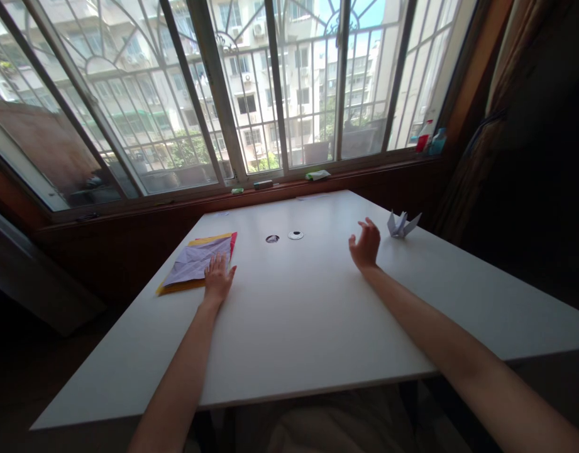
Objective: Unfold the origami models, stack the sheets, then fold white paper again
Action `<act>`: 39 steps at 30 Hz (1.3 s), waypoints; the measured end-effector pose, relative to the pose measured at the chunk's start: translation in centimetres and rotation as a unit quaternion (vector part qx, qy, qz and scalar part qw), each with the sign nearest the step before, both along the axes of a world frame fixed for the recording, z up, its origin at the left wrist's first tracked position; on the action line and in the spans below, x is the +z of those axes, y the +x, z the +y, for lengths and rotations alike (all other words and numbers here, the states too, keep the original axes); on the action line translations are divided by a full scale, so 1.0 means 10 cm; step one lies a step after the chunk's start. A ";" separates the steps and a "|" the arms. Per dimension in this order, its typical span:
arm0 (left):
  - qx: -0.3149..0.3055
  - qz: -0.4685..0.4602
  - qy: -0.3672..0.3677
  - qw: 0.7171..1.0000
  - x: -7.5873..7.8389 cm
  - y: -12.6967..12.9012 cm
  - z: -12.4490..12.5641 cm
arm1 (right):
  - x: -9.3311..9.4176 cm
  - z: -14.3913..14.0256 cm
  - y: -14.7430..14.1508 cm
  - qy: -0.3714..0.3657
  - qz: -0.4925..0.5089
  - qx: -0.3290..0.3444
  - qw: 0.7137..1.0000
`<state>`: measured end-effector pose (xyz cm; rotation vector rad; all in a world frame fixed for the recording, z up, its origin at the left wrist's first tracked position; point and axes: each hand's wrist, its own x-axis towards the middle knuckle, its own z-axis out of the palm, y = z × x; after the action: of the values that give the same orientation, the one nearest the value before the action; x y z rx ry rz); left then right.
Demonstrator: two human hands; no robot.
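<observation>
Nearest, a wide bare stretch of the white table lies between both forearms. The left hand rests flat, fingers spread, pinning the creased lilac sheet atop the coloured paper stack near the left edge. The right hand hovers, grip apart and empty, just short of the folded paper crane. Beyond sit two cable holes.

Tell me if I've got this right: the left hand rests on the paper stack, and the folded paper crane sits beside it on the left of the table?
Not quite. The left hand does rest on the paper stack, but the crane sits on the right of the table, just beyond the raised right hand. The head view shows it.
</observation>
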<state>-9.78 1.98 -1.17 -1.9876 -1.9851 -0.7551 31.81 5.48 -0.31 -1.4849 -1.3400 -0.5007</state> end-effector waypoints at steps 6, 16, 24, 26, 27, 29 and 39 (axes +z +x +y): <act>-0.130 0.039 0.053 0.989 -0.02 0.36 -0.08 | -0.01 0.04 0.71 0.041 0.070 -0.163 0.983; -0.206 -0.014 0.008 0.978 -0.13 0.47 -0.06 | -0.06 0.14 0.86 -0.121 0.076 -0.160 0.977; -0.205 -0.055 0.048 0.976 -0.06 0.46 -0.07 | -0.06 0.15 0.88 -0.132 0.079 -0.148 0.977; -0.197 -0.057 0.055 0.977 -0.06 0.47 -0.08 | -0.04 0.13 0.89 -0.104 0.076 -0.132 0.983; -0.194 -0.056 0.060 0.977 -0.06 0.48 -0.08 | -0.02 0.12 0.89 -0.080 0.073 -0.120 0.987; -0.197 -0.048 0.069 0.977 -0.05 0.49 -0.07 | 0.01 0.09 0.86 -0.029 0.063 -0.088 0.994; -0.302 0.046 0.104 0.946 0.10 0.80 -0.26 | 0.05 -0.31 -0.28 -0.029 0.038 0.224 0.973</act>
<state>-1.83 -0.66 -0.22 -2.4560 -1.1720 -0.9238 28.97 2.36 0.14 -1.1816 -1.5805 -0.1123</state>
